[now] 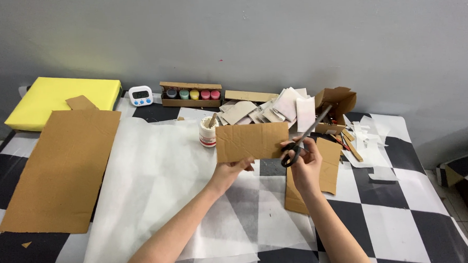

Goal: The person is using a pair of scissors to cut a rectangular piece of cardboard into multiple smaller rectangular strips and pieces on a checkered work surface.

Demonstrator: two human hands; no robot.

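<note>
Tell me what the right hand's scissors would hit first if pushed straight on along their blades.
Probably the open brown cardboard box: the black-handled scissors in the right hand point up-right toward it, though depth is unclear.

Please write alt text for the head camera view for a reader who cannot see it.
The left hand holds up a cardboard piece while the right hand cuts its edge with black scissors. A glue pot stands behind on the paper-covered table.
</note>
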